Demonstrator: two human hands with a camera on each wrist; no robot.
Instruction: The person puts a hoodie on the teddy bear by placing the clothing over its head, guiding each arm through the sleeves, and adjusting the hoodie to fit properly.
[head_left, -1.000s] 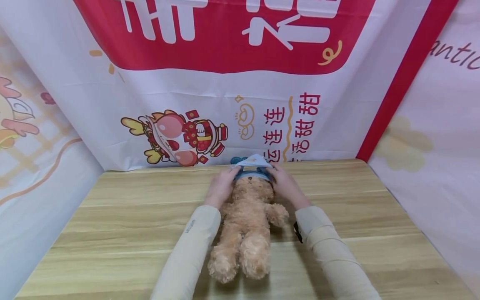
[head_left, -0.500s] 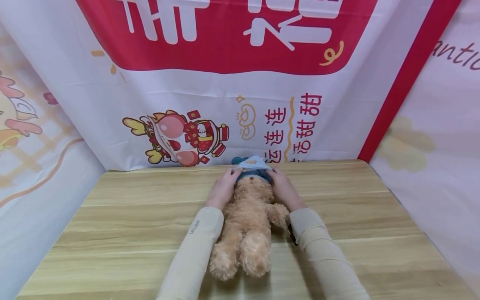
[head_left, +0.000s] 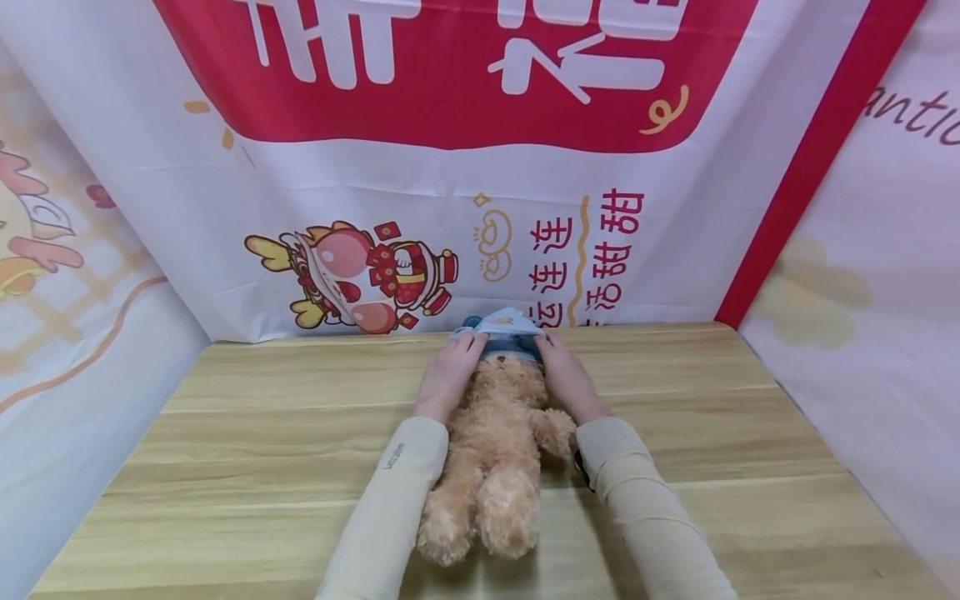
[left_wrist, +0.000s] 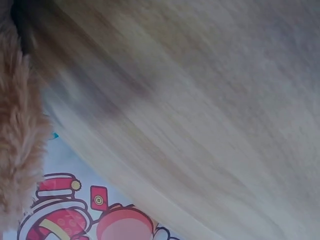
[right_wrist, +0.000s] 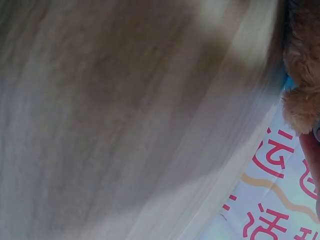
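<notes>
A tan plush teddy bear (head_left: 497,429) lies on its back, legs toward me, in the head view. Over the top of its head sits a blue cloth garment (head_left: 508,321), light blue with a small orange print on its peaked flap and darker blue underneath. My left hand (head_left: 450,371) pinches the cloth at its left edge; my right hand (head_left: 566,371) grips its right edge. The bear's fur (left_wrist: 17,130) fills the left edge of the left wrist view. In the right wrist view, brown fur (right_wrist: 302,107) and a sliver of finger (right_wrist: 311,165) show at the right.
The wooden table (head_left: 285,442) extends on both sides of the bear. Behind the far edge hangs a white and red printed cloth backdrop (head_left: 360,179), close to the bear's head. More printed cloth (head_left: 877,333) stands at the right and left sides.
The flap dipped toward the bear's face and has risen slightly again. My left fingers have spread the cloth's left corner outward. Both hands stay at the bear's head; the bear lies nearly in place.
</notes>
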